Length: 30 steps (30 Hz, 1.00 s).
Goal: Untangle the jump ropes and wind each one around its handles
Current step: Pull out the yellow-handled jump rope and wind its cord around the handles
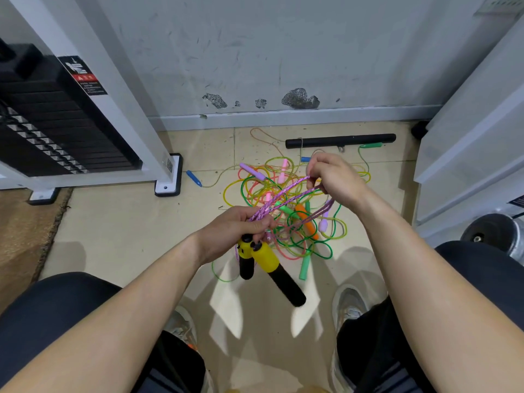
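A tangled pile of coloured ropes (pixel 283 211) lies on the tiled floor (pixel 127 228) below both hands, near a black bar (pixel 340 140) by the wall. The weight stack's (pixel 56 123) warning label (pixel 85 76) is too small to read. The left hand (pixel 235 231) grips 2 yellow-and-black handles (pixel 266 262); the right hand (pixel 334 177) pinches their purple rope (pixel 286 198), stretched between the hands

**What you can't really make out here**

The left hand (pixel 238 228) covers the tops of the yellow-and-black handles (pixel 263 259), so where the purple rope (pixel 286 194) joins them is hidden. The right hand (pixel 334 177) hides that rope's far end. In the tangled pile (pixel 283 222) on the floor, which cord goes with which handle is anyone's guess. The weight stack (pixel 42 123) is cut off at the left edge.
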Motion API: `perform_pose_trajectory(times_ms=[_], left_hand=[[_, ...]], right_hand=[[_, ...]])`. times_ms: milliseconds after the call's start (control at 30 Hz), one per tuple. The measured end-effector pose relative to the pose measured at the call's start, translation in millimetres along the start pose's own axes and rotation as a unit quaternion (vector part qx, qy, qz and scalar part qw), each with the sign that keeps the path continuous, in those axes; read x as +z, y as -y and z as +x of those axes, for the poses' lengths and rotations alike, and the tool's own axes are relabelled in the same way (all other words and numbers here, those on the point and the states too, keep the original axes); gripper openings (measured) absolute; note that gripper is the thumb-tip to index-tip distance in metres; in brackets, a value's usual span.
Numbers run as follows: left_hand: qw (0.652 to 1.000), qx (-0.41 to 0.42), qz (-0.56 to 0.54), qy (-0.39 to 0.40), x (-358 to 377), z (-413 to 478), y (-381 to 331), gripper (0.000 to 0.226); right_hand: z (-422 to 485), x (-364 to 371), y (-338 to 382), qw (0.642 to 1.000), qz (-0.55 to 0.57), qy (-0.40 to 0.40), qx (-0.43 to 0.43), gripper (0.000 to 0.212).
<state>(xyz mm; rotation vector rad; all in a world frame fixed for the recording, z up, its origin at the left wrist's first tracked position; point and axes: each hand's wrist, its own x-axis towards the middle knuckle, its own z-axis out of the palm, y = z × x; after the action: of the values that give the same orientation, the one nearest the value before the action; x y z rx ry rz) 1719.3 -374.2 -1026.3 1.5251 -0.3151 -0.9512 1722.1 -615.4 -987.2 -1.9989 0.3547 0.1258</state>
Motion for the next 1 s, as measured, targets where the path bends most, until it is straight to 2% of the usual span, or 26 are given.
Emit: perform_pose_trajectory(times_ms=[67,133,200,300,333,400,433,500,567,667,767,833,1000], left_hand=[[1.000,-0.004,-0.006,-0.015,-2.4,-0.6,-0.2,0.029],[0.999,-0.006,-0.003,-0.039,-6.1,-0.7,-0.7,0.038],[0.998,-0.006,-0.001,-0.061,-8.2,-0.7,-1.7,0.044],[0.996,-0.011,-0.026,-0.080,-9.9,-1.3,-5.2,0.032],[0.996,-0.014,-0.041,-0.081,-9.8,-2.0,-6.9,0.030],[0.994,-0.016,-0.068,-0.085,-9.4,-2.5,-8.4,0.031],[0.993,-0.017,-0.071,-0.089,-9.3,-2.5,-8.5,0.031],[0.993,-0.017,-0.060,-0.098,-8.0,-2.7,-9.3,0.029],[0.994,-0.019,-0.049,-0.099,-8.1,-1.5,-8.1,0.028],[0.996,-0.023,-0.037,-0.083,-5.3,-0.8,-7.3,0.025],[0.997,-0.029,-0.024,-0.062,-1.8,-2.2,-6.9,0.021],[0.998,-0.033,-0.042,-0.030,0.9,-3.8,-8.2,0.023],[0.983,-0.068,-0.160,-0.054,2.3,-0.3,-13.4,0.035]], right_hand=[[-2.6,-1.8,0.0,0.996,-0.049,0.070,0.003,0.023],[-5.0,-3.4,-0.5,0.986,-0.094,0.135,0.000,0.031],[-5.7,-4.9,-2.0,0.984,-0.089,0.154,-0.002,0.038],[-5.1,-8.8,-5.4,0.982,-0.068,0.168,-0.056,0.055],[-5.6,-9.1,-5.2,0.978,-0.077,0.180,-0.067,0.049],[-6.9,-10.0,-5.2,0.966,-0.129,0.215,-0.065,0.021],[-9.3,-8.2,-3.8,0.958,-0.152,0.237,-0.055,0.016],[-14.6,0.8,-1.3,0.947,-0.153,0.282,-0.025,0.019],[-20.6,13.4,2.8,0.946,-0.087,0.313,0.016,0.017],[-23.7,30.4,6.0,0.958,-0.017,0.286,-0.013,0.030],[-19.6,33.8,3.8,0.969,-0.063,0.209,-0.113,0.037],[-15.3,30.9,2.1,0.975,-0.063,0.173,-0.123,0.038],[-20.8,25.3,13.5,0.970,0.056,0.220,-0.085,0.047]])
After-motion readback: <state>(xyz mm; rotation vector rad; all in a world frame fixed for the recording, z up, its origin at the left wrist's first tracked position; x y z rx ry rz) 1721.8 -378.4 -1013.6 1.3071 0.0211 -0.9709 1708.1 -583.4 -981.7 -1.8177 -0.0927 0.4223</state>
